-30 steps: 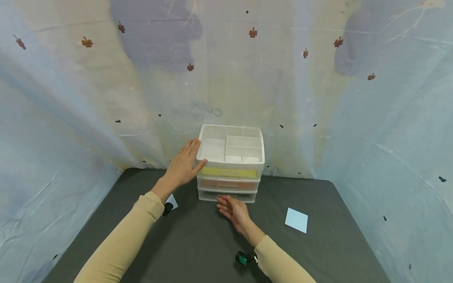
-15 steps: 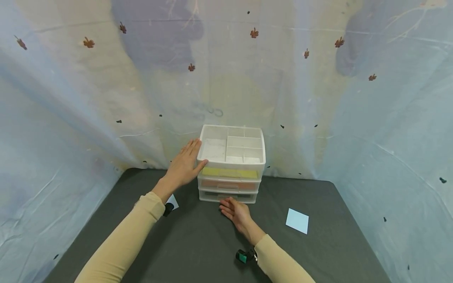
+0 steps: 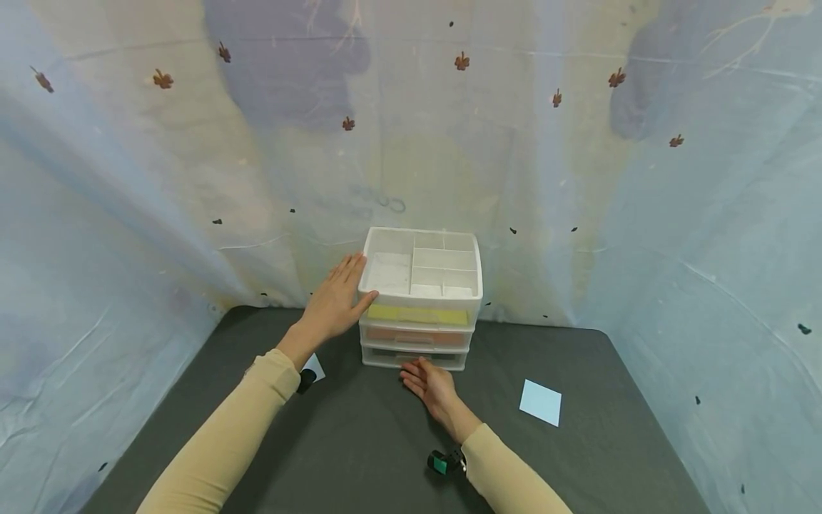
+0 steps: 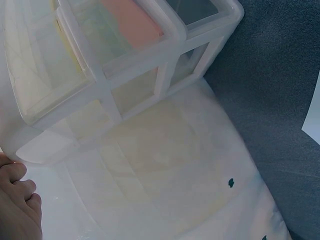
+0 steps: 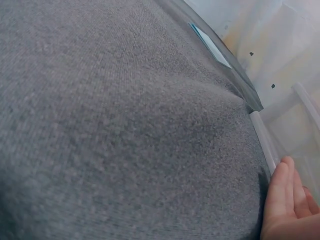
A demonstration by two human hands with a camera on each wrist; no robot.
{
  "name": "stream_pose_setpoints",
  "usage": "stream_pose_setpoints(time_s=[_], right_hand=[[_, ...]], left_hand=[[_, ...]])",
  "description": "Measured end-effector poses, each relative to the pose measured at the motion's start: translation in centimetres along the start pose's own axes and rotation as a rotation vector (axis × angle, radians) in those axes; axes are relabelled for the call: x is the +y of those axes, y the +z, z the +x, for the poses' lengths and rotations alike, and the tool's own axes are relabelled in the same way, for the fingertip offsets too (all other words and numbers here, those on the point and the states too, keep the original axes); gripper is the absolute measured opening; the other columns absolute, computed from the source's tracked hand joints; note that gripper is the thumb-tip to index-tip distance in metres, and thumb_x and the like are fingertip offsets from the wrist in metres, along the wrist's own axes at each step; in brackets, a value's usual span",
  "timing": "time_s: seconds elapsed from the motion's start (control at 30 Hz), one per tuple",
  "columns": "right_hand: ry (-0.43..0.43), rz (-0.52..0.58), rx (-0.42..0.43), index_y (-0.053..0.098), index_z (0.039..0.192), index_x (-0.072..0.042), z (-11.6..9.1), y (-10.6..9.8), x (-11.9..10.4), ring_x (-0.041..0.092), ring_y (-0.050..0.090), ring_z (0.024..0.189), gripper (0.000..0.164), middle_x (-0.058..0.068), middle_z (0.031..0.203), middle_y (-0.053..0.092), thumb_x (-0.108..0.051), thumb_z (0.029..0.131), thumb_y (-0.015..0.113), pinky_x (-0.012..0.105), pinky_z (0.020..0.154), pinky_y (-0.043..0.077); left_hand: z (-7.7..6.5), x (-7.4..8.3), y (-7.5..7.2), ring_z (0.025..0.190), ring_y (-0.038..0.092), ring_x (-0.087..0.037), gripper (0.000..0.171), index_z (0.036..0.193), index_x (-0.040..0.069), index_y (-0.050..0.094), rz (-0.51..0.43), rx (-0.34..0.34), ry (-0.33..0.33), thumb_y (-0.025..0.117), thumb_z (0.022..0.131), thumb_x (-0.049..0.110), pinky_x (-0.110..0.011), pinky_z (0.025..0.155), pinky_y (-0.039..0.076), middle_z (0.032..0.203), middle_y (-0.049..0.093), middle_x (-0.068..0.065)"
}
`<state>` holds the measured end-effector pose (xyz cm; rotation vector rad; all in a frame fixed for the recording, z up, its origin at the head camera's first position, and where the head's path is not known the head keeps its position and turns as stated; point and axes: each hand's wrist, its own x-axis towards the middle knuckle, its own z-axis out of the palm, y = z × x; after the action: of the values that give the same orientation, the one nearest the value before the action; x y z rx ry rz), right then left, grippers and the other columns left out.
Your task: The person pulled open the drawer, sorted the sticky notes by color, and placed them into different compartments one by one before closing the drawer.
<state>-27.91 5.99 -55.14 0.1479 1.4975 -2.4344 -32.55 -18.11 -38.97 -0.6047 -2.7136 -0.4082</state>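
A white drawer organizer [image 3: 420, 332] with three clear-fronted drawers stands against the back curtain, all drawers pushed in. Yellow shows in its top drawer [image 3: 419, 314] and orange in the middle drawer [image 3: 417, 335]. My left hand [image 3: 334, 303] rests along the organizer's upper left side, fingers straight and thumb at the front corner. In the left wrist view, some fingers [image 4: 17, 187] show beside the organizer's edge. My right hand [image 3: 432, 389] is at the front of the bottom drawer [image 3: 379, 356], palm turned up and fingers loosely extended. Its fingertips [image 5: 284, 164] lie against the clear front in the right wrist view.
A light blue paper square [image 3: 541, 402] lies on the dark tabletop [image 3: 359, 442] to the right. Another pale paper [image 3: 315, 365] lies partly hidden by the left wrist. The organizer's top tray [image 3: 388, 271] has several compartments. A patterned curtain [image 3: 411, 171] encloses the table.
Compared with a second ago, my right fingers have shifted slightly rightward and down along the bottom drawer's front. My left hand stays in place against the organizer.
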Motion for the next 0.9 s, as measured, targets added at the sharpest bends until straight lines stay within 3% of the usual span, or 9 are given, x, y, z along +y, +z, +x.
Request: stream_pose_setpoints(time_s=[0.27,0.67,0.9], right_hand=[[-0.015,-0.008,-0.017,0.037,0.151,0.018,0.23,-0.15,0.05,0.036,0.065,0.126,0.051,0.031,0.145,0.055,-0.018,0.115,0.04,0.038,0.101,0.057],[0.001,0.004,-0.006,0.041,0.148,0.018,0.32,-0.22,0.04,0.027,0.072,0.114,0.048,0.029,0.14,0.061,-0.018,0.115,0.041,0.036,0.098,0.059],[0.022,0.01,0.003,0.044,0.145,0.017,-0.17,-0.05,-0.02,0.031,0.07,0.118,0.047,0.027,0.137,0.064,-0.018,0.115,0.043,0.038,0.099,0.059]], left_hand=[[0.01,-0.03,0.05,0.159,0.013,-0.037,0.082,0.166,0.001,0.016,0.003,0.013,0.011,0.048,0.109,0.051,-0.056,0.128,0.019,0.172,0.017,-0.019],[0.0,-0.03,0.27,0.159,0.014,-0.038,0.082,0.167,0.002,0.014,0.009,0.018,0.008,0.048,0.109,0.05,-0.053,0.129,0.017,0.173,0.016,-0.018],[0.01,-0.04,0.18,0.159,0.014,-0.038,0.082,0.167,0.003,0.013,0.0,0.011,0.005,0.047,0.11,0.051,-0.054,0.129,0.017,0.173,0.013,-0.016]])
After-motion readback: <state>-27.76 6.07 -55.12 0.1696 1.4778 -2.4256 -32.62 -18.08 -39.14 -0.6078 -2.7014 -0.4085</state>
